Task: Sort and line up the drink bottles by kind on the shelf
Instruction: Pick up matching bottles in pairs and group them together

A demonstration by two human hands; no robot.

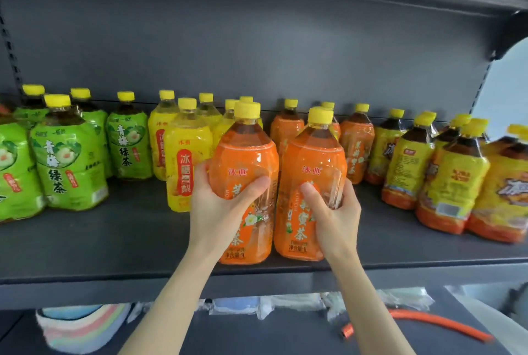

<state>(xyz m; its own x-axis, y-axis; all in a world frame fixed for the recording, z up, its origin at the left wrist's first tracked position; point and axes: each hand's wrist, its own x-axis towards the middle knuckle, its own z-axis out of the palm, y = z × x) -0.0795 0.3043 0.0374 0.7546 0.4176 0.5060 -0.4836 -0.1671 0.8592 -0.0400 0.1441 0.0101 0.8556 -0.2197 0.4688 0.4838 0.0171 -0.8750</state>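
Fingers are curled round a bottle on each side: the left orange bottle [245,154] is clasped by the left hand [220,212] and the right orange bottle [314,160] by the right hand [334,217]. Both are held upright, side by side, near the front edge of the shelf [114,243]. Directly behind, deeper in, the orange row [357,140] is ranged.

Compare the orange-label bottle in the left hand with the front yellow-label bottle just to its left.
The orange-label bottle has an orange label; the yellow-label bottle has a yellow one with a red panel. The orange-label bottle holds amber drink, the yellow-label bottle a pale one. The left hand grips the orange-label bottle near the front edge of the shelf; the yellow-label bottle stands free, further back. Both are upright with yellow caps.
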